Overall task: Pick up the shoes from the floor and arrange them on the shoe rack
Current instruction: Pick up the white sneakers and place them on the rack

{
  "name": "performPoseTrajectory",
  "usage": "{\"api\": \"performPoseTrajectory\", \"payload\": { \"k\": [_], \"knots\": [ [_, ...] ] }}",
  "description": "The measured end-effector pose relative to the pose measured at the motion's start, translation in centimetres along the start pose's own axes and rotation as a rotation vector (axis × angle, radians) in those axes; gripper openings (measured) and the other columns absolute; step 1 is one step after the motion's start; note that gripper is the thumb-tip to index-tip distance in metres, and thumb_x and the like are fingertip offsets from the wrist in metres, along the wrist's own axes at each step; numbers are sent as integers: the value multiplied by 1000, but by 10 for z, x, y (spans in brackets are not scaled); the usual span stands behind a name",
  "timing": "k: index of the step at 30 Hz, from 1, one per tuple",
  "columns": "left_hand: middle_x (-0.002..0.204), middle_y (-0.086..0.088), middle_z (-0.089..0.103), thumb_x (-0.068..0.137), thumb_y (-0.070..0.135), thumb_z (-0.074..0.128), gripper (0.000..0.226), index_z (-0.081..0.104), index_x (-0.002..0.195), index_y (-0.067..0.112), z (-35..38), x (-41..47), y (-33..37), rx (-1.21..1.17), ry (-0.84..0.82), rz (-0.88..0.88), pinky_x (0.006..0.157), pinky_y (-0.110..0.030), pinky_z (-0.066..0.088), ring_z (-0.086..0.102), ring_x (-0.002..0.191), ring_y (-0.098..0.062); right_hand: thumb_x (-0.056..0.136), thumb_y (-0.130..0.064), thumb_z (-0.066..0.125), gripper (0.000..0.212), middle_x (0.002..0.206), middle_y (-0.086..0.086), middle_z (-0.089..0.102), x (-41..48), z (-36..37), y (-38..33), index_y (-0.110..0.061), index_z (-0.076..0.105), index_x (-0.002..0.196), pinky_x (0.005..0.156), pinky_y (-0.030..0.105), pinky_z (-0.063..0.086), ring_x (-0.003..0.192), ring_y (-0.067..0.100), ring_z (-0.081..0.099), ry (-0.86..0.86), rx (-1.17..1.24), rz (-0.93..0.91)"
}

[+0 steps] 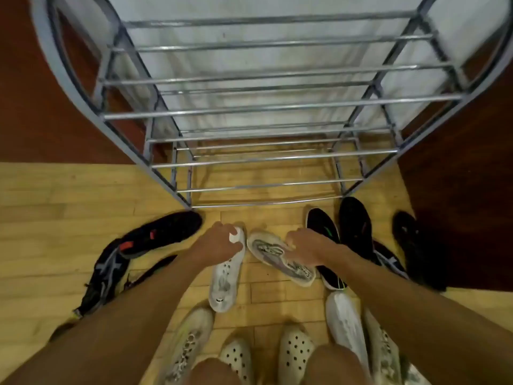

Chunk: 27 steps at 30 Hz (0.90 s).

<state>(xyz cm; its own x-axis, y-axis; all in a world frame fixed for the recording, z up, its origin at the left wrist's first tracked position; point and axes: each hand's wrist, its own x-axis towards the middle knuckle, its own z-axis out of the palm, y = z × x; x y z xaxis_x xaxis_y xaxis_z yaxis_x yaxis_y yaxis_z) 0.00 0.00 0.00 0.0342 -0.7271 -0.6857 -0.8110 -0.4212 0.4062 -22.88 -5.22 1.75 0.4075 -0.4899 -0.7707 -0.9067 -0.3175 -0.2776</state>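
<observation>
A grey metal shoe rack [277, 107] with bare rails stands in front of me. On the wooden floor below it lie two white sneakers. My left hand [219, 243] is closed on the far end of the left white sneaker [224, 284], which lies flat. My right hand [305, 245] grips the right white sneaker [277, 257], which is tipped on its side with the inside showing. Black shoes lie to the left [163, 234] and to the right [355, 223].
Several more pale shoes [344, 320] lie near my feet, which wear white perforated clogs [294, 354]. A dark blue sneaker [105, 276] lies at the left. Dark red floor flanks the rack on both sides; a white surface stands behind it.
</observation>
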Motion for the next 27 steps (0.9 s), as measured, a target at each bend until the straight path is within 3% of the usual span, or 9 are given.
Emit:
{"api": "performPoseTrajectory", "payload": {
  "k": [2,7,10,13,18,20,22,24,27],
  "knots": [
    [135,-9,41,86,39,59,53,47,133,16,32,40,-29,-42,47,-25,82,-25,40,54,101,-18,92,-32,53,41,121,13,56,48,31,16,-8,51,125,91,43,51,105,30,57,53,6,11],
    [141,-17,35,91,32,52,60,31,142,7,113,111,-100,-13,75,-144,91,-33,39,44,124,-31,90,-29,56,52,132,10,46,141,100,59,-13,41,138,90,35,46,117,29,51,123,21,45],
    [148,-21,26,95,22,44,60,19,146,2,145,128,-127,52,56,-307,104,-41,34,33,133,-38,90,-26,55,54,135,16,43,172,123,75,-11,38,139,96,41,46,122,34,47,187,2,82],
    [154,-20,21,97,31,42,68,9,148,-1,172,129,-142,-143,7,-455,111,-39,29,28,138,-36,92,-25,52,46,131,18,44,178,146,84,-8,43,134,94,44,46,119,37,47,275,14,70],
    [126,-16,55,91,33,52,54,40,134,3,189,119,-147,-505,137,-529,87,-37,49,56,110,-32,95,-30,40,35,121,6,55,165,182,94,-18,51,126,91,32,43,108,24,47,365,-62,-40],
    [92,-11,61,91,27,50,27,55,110,8,187,113,-149,-603,123,-471,58,-28,44,58,75,-24,95,-29,45,33,122,6,54,155,187,97,-16,52,124,92,32,42,110,23,45,398,-4,-24],
    [69,-7,50,90,23,48,16,53,81,11,183,102,-146,-653,102,-420,45,-23,30,42,53,-17,94,-28,51,33,120,9,53,140,186,95,-14,53,123,91,34,42,111,27,47,401,64,-13],
    [72,-6,49,91,20,49,19,46,73,14,173,90,-136,-622,130,-352,49,-25,32,42,56,-17,93,-30,53,34,122,10,52,118,181,89,-17,53,125,91,36,45,112,28,50,341,95,1],
    [85,-4,55,89,13,53,6,47,86,14,141,67,-105,-613,186,-241,56,-27,43,54,73,-18,93,-31,56,45,125,14,56,85,166,74,-14,48,134,89,37,46,110,30,55,330,144,-71]
  ]
}}
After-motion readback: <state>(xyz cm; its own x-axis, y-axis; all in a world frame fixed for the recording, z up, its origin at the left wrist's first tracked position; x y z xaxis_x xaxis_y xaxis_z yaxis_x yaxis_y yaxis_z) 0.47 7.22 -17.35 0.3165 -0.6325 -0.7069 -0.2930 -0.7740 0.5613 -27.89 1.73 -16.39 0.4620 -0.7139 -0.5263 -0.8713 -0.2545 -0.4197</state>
